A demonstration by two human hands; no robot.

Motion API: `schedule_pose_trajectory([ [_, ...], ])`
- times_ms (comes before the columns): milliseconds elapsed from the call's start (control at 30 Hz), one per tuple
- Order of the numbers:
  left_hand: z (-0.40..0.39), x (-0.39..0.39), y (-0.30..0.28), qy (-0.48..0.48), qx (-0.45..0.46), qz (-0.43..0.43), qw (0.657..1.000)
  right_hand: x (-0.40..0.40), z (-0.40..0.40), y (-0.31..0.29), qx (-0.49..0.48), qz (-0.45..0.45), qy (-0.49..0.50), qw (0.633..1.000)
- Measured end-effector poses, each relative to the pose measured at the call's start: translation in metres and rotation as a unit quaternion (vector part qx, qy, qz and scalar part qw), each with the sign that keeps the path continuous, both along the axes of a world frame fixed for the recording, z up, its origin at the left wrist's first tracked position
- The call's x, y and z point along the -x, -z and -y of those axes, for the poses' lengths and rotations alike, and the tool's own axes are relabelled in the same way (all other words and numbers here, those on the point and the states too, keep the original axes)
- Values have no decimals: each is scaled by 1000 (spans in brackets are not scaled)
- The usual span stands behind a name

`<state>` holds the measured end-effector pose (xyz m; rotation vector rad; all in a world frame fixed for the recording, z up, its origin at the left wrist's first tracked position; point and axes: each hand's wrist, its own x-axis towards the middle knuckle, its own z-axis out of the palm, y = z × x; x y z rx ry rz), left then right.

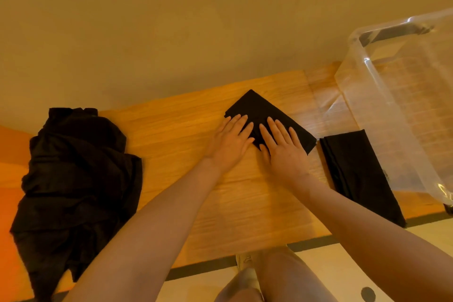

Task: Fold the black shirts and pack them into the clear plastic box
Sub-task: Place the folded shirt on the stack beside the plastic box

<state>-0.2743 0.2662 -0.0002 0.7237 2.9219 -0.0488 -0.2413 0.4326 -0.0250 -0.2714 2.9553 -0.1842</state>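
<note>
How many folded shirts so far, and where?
2: one folded shirt under both hands mid-table, another folded shirt beside the clear box. The unfolded pile at left may hide more.

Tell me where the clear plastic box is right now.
In the head view the clear plastic box stands at the right end of the wooden table, empty, just beyond a folded black shirt lying by its near wall.

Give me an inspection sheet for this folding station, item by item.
Surface: wooden table, bare wood between items.
Job's things: folded black shirt under both hands; second folded shirt beside the clear plastic box; unfolded pile far left; box looks empty.
Clutter: nothing seen.
Grippers: left hand and right hand press flat, fingers straight.
Cables: nothing seen.
Surroundings: plain wall, pale floor, person's legs below.
</note>
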Motion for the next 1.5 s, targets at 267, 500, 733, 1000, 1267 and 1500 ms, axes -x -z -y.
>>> schedule_pose_trajectory([
  [267, -53, 71, 3, -15, -52, 41, 998, 59, -32, 3, -10, 9, 77, 997],
  [500, -88, 113, 7, 35, -158, 119, 980, 70, -49, 2, 9, 35, 179, 983],
  [733, -112, 135, 14, 91, -224, 130, 962, 64, -52, 0, 41, 28, 251, 967],
  [1000, -125, 143, 15, 131, -201, 110, 965, 66, -63, -3, 59, 32, 271, 960],
  [1267, -130, 147, 11, 147, -161, 98, 971, 69, -67, -5, 50, 47, 265, 962],
  [1500, -101, 128, -2, 157, -114, 66, 979, 68, -60, -18, 52, 13, 220, 974],
])
